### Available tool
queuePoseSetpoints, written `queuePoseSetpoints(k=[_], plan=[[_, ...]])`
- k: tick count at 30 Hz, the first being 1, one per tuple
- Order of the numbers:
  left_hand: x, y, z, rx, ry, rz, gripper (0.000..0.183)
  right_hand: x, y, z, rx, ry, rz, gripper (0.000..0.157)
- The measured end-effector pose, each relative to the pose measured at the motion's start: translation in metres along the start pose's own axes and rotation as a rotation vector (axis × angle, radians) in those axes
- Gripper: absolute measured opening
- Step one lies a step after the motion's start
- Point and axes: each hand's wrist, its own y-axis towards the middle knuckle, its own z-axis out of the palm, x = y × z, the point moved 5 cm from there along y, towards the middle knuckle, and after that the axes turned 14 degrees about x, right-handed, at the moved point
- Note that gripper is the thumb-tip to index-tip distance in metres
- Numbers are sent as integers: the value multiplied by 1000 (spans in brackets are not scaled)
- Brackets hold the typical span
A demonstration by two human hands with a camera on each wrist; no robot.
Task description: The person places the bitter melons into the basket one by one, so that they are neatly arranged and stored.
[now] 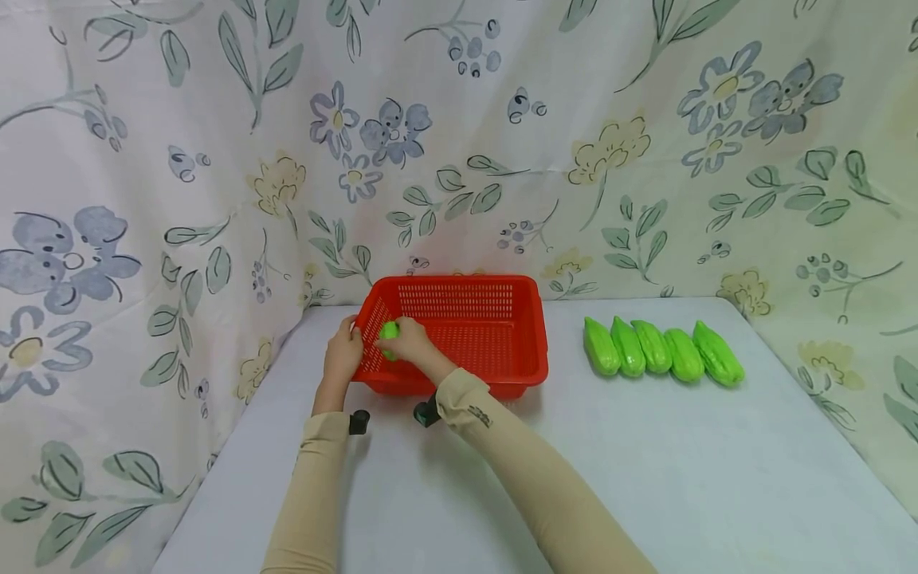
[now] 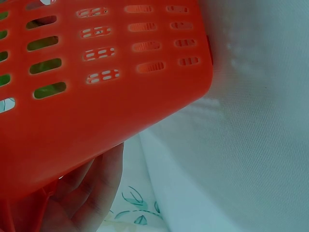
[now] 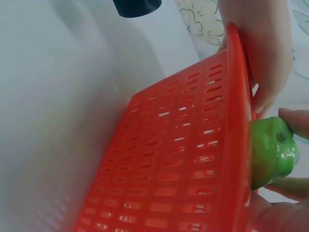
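A red plastic basket (image 1: 495, 371) with slotted walls stands on the white table. My left hand (image 1: 343, 351) grips its left rim; in the left wrist view the left hand's fingers (image 2: 104, 183) show past the basket's edge. Inside the basket, at its left end, my right hand (image 1: 410, 341) holds a glossy green gourd-like vegetable (image 1: 390, 341). From the right wrist, the rounded end of this vegetable (image 3: 274, 151) shows between thumb and fingers above the rim. Its lower part is hidden behind the basket wall.
Several similar green vegetables (image 1: 653, 348) lie side by side in a row on the table (image 1: 681, 470), right of the basket. A flower-patterned cloth (image 1: 502, 119) hangs behind the table and along its sides. Dark wrist devices (image 1: 426, 412) sit at both cuffs.
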Motion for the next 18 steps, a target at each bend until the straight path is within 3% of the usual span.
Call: queuePoseSetpoints(k=[6, 18], plan=[[-1, 0, 0, 14, 0, -2, 48, 4, 2, -1, 39, -29, 60, 41], [0, 1, 1, 10, -9, -8, 49, 4, 8, 4, 102, -71, 158, 49]])
